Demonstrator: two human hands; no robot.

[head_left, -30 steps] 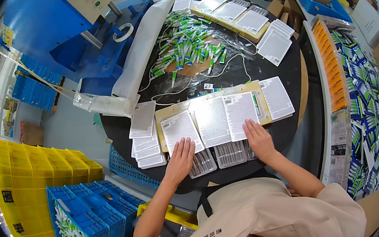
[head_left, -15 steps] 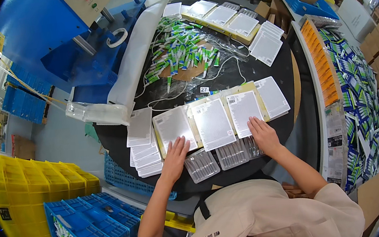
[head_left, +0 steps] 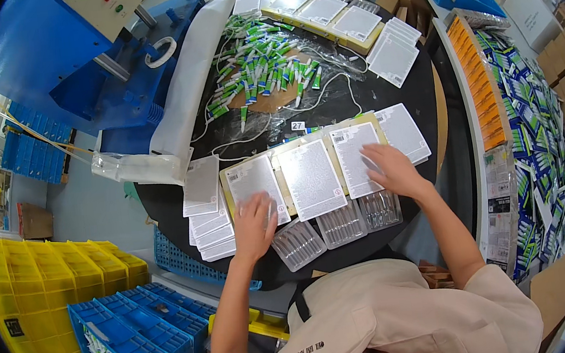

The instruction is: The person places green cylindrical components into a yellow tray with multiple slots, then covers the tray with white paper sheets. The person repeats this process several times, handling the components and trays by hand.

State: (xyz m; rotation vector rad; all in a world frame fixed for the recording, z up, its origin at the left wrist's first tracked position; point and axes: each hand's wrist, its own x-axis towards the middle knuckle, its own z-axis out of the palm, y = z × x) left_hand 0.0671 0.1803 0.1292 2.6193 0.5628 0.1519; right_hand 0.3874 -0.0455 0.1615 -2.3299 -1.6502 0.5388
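1. White cards [head_left: 200, 186] lie in an overlapping stack just left of the left hand [head_left: 253, 226].
2. This left hand, blurred, is loosely open with fingers slightly bent and has hold of nothing visible; it is over the lower part of the left card [head_left: 252, 178], touching or not I cannot tell.
3. Green-and-white tubes [head_left: 268, 69] lie heaped well beyond the left hand.
4. Between the left hand and the right hand [head_left: 393, 170], the middle card [head_left: 310, 176] lies on a yellow holder [head_left: 278, 170].
5. Clear ribbed trays [head_left: 298, 245] jut out on the near side, between the hands.
6. Fingers spread, gripping nothing visible, the right hand is over the right card [head_left: 349, 147]; contact is unclear.
7. More cards [head_left: 402, 132] fan out just beyond it, rightward.
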